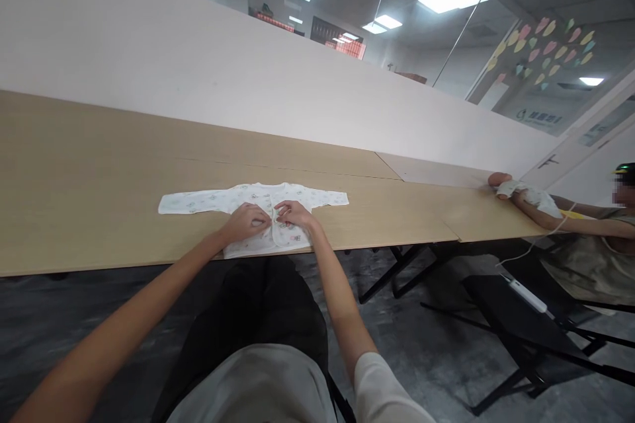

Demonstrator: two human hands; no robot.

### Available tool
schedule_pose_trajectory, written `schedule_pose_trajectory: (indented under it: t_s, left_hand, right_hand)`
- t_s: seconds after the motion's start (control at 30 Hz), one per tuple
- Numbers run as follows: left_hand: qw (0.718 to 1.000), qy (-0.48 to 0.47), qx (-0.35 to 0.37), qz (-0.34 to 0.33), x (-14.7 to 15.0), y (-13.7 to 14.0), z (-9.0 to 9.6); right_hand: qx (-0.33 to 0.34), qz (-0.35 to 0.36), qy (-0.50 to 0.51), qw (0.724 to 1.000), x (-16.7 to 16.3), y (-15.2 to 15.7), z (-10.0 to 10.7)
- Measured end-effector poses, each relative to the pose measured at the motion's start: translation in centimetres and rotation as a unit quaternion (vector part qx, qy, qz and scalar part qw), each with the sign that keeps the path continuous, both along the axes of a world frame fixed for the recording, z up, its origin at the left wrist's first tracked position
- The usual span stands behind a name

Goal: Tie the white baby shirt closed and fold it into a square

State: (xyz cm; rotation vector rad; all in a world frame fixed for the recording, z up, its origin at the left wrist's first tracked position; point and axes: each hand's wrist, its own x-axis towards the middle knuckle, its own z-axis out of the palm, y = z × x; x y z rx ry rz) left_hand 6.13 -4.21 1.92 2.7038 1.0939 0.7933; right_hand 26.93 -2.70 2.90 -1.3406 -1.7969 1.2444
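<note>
A small white baby shirt [253, 193] with a faint print lies face up on the tabletop, both long sleeves stretched out to the sides. Its lower hem reaches the table's front edge. My left hand [247, 221] and my right hand [294, 213] meet at the shirt's front opening, near its middle. Each hand is closed in a pinch on the cloth along that opening. The fingertips cover whatever fastening is there, so its details cannot be made out.
The long wooden table [99, 172] runs along a white wall [198, 73]. At the right, another person handles a baby doll [533, 198] in white clothing. A black folding chair [516, 317] carrying a white power strip [528, 295] stands at the lower right.
</note>
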Motion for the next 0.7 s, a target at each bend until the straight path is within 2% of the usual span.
schedule_pose_trajectory:
  t_s: [0.1,0.2,0.27,0.33,0.4,0.5,0.6,0.7]
  left_hand:
    - [0.993,0.001,0.017,0.117,-0.4,1.7,1.1]
    - [0.968,0.042,-0.008,0.248,-1.7,4.1,2.0]
    - [0.946,0.086,-0.038,0.312,-2.9,5.6,2.0]
    - [0.929,0.114,-0.066,0.346,-4.0,6.6,1.7]
    - [0.927,0.128,-0.081,0.344,-4.9,7.1,1.4]
    - [0.937,0.140,-0.094,0.306,-6.0,7.3,1.6]
    - [0.946,0.136,-0.123,0.269,-7.2,7.3,2.5]
    - [0.959,0.141,-0.131,0.207,-8.1,7.8,4.2]
  right_hand:
    - [0.072,-0.076,-0.096,0.990,0.8,2.4,1.0]
    - [0.152,-0.158,-0.218,0.951,2.0,5.4,2.1]
    - [0.157,-0.160,-0.303,0.926,2.8,6.9,2.5]
    - [0.145,-0.150,-0.376,0.903,3.6,7.7,2.7]
    - [0.146,-0.143,-0.415,0.886,4.4,7.8,2.8]
    - [0.169,-0.106,-0.440,0.876,5.8,6.8,2.7]
    - [0.186,-0.054,-0.467,0.863,7.3,5.5,2.7]
    - [0.190,-0.056,-0.496,0.846,8.2,5.0,3.4]
